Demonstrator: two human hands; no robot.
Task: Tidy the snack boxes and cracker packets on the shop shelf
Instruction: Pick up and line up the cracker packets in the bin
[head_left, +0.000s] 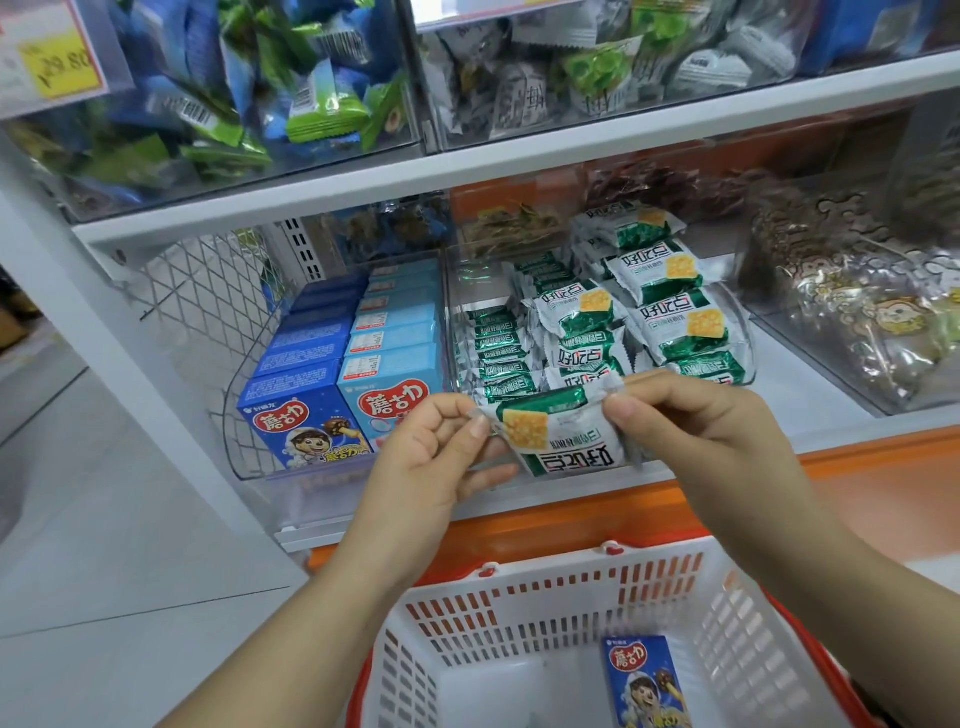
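Both hands hold one green-and-white cracker packet (563, 434) in front of the shelf. My left hand (436, 457) pinches its left end and my right hand (691, 415) pinches its right end. Behind it, a clear bin (748, 332) holds several of the same cracker packets (660, 306) in rows. To the left, another clear bin (234, 415) holds dark blue snack boxes (298, 410) and light blue snack boxes (389, 353) in two rows.
Below my arms a white plastic basket (550, 587) holds one dark blue snack box (647, 680). An orange shelf edge (857, 462) runs beneath the bins. Bagged snacks (852, 301) fill a bin at right, and more packets (322, 98) fill bins above.
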